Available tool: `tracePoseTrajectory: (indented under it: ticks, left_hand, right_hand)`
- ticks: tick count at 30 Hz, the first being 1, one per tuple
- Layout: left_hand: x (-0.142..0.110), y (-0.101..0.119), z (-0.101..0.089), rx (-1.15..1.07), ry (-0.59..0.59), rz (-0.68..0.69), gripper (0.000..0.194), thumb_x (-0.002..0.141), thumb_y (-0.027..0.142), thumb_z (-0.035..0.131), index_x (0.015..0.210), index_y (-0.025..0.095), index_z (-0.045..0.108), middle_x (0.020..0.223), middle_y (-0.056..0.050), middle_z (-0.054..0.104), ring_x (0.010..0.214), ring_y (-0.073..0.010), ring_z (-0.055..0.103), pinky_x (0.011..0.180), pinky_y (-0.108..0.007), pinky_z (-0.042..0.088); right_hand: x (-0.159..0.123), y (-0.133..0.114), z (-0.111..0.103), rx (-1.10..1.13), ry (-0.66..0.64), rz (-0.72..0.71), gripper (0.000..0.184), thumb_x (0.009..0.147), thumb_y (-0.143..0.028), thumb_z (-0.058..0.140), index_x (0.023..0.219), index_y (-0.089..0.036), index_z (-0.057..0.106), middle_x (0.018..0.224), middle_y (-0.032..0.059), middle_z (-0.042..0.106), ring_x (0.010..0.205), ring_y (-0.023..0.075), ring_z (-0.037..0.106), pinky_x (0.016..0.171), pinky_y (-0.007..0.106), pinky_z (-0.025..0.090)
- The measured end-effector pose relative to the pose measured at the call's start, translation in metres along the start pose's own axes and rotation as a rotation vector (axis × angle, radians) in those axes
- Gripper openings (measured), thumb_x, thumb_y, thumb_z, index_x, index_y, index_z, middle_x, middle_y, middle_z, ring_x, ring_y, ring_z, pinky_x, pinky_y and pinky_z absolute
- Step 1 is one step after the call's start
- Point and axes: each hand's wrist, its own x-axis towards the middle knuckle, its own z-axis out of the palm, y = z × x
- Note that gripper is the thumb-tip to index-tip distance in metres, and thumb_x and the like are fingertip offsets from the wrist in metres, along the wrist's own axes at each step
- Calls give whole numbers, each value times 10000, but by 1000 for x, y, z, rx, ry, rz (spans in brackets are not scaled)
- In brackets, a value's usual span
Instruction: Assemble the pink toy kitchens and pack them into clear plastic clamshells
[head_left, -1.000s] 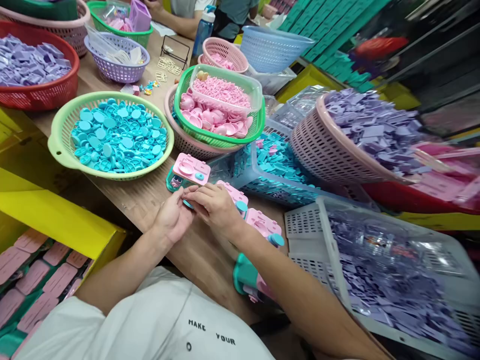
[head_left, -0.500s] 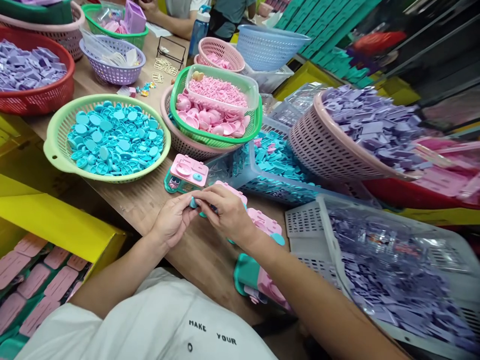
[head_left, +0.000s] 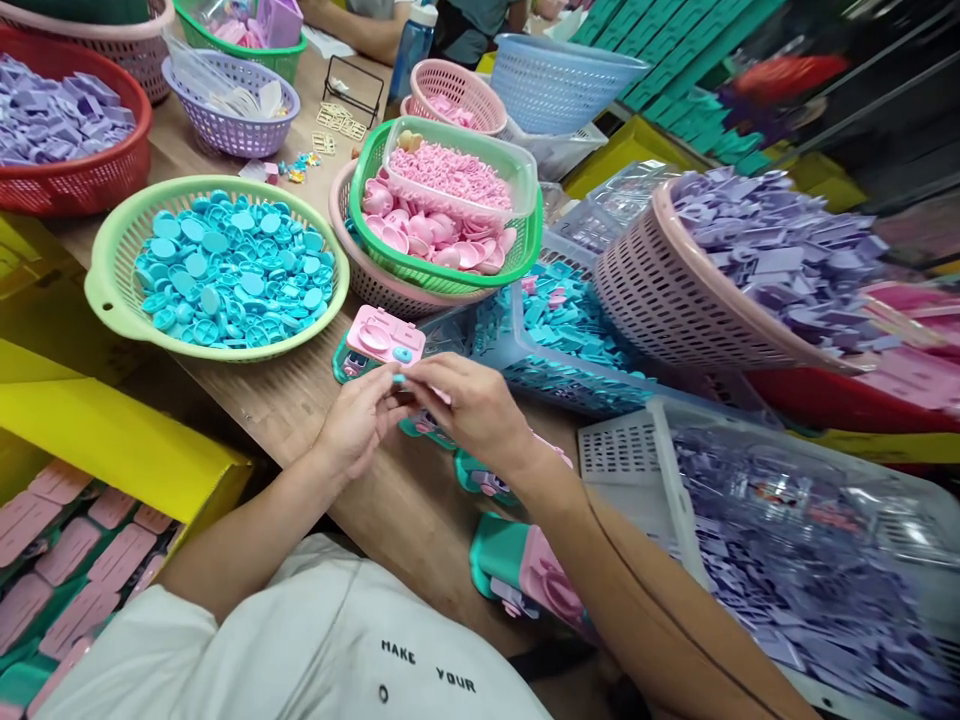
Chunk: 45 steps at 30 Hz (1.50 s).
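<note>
My left hand (head_left: 358, 422) and my right hand (head_left: 476, 408) meet over the table, fingertips pinched together on a small turquoise plastic piece (head_left: 398, 379). Fingers cover most of that piece. Just beyond them stands a toy with a pink top and green base (head_left: 382, 334), a turquoise disc on its top. More toys of this kind stand partly hidden behind my right hand and forearm, one of them a green-and-pink toy (head_left: 499, 552) near my body.
Left of the hands is a light green basket (head_left: 101, 290) of turquoise round caps. Beyond them, a green basket (head_left: 529, 235) holds pink parts. Bins of turquoise and purple pieces line the right, including a tilted pink basket (head_left: 660, 285). A yellow box (head_left: 127, 430) sits at lower left.
Both hands have moved slightly up and to the right, nearer the closest toy. Less of the turquoise piece shows between the fingertips. The view has shifted a little.
</note>
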Motion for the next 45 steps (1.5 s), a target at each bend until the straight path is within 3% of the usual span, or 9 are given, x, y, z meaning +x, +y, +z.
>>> tracePoseTrajectory:
  ticks: [5, 8, 14, 23, 32, 36, 39, 42, 45]
  left_hand:
    - [0, -11, -6, 1028, 46, 632, 383, 935, 127, 448, 1287, 116, 599, 1425, -183, 538, 1302, -262, 540, 1110, -430, 444]
    - [2, -18, -9, 1420, 44, 665, 513, 909, 76, 427, 1416, 107, 506, 1534, -192, 437, 1372, -290, 471, 1143, -448, 400]
    - [2, -21, -10, 1388, 9, 463, 582, 906, 104, 403, 1480, 163, 479, 1627, -108, 320, 1266, -311, 541, 1108, -422, 376]
    - [0, -20, -10, 1367, -1, 436, 619, 909, 101, 380, 1524, 165, 426, 1636, -86, 303, 1182, -286, 556, 1081, -403, 371]
    - [3, -15, -9, 1481, -7, 410, 640, 898, 86, 372, 1535, 153, 399, 1648, -99, 264, 1170, -284, 581, 1040, -405, 415]
    - [7, -14, -17, 1603, -25, 488, 610, 909, 111, 383, 1518, 83, 388, 1599, -198, 340, 1209, -317, 588, 1007, -425, 460]
    - [14, -14, -23, 1686, -21, 659, 587, 908, 156, 425, 1489, 72, 399, 1552, -238, 392, 1227, -346, 582, 935, -418, 500]
    - [26, -13, -25, 1832, 28, 742, 581, 925, 248, 459, 1477, 79, 392, 1521, -256, 412, 1084, -371, 649, 708, -394, 515]
    - [28, -10, -23, 1971, 61, 799, 538, 934, 308, 458, 1411, 60, 440, 1430, -279, 488, 840, -342, 688, 531, -366, 417]
  right_hand:
    - [14, 20, 13, -152, 111, 251, 201, 968, -295, 555, 942, -189, 724, 904, 73, 738, 789, 191, 680, 745, 295, 527]
    - [17, 29, 22, -202, 52, 292, 208, 958, -281, 550, 935, -180, 730, 902, 81, 744, 800, 208, 687, 744, 302, 517]
    - [11, 23, 22, -146, 0, 216, 219, 966, -288, 533, 977, -191, 729, 954, 88, 748, 854, 218, 696, 785, 316, 531]
    - [14, 26, 21, -103, 88, 302, 239, 964, -317, 535, 913, -189, 731, 877, 76, 743, 743, 197, 675, 738, 320, 551]
    - [9, 24, 29, -260, 11, 139, 247, 1011, -284, 461, 930, -211, 683, 921, 89, 685, 859, 210, 635, 769, 309, 510]
    - [19, 1, 26, -433, -160, 146, 271, 1000, -161, 426, 903, -165, 678, 926, 127, 683, 891, 222, 619, 783, 310, 505]
    - [33, -9, 23, -483, -297, 154, 269, 1001, -138, 415, 977, -134, 683, 949, 127, 693, 914, 224, 632, 769, 307, 520]
    - [43, -4, 22, -506, -289, 196, 307, 1020, -164, 378, 1045, -124, 681, 1038, 104, 697, 952, 211, 645, 771, 290, 523]
    - [48, -3, 24, -517, -199, 211, 348, 1013, -138, 342, 997, -125, 690, 1060, 95, 696, 963, 230, 664, 776, 318, 523]
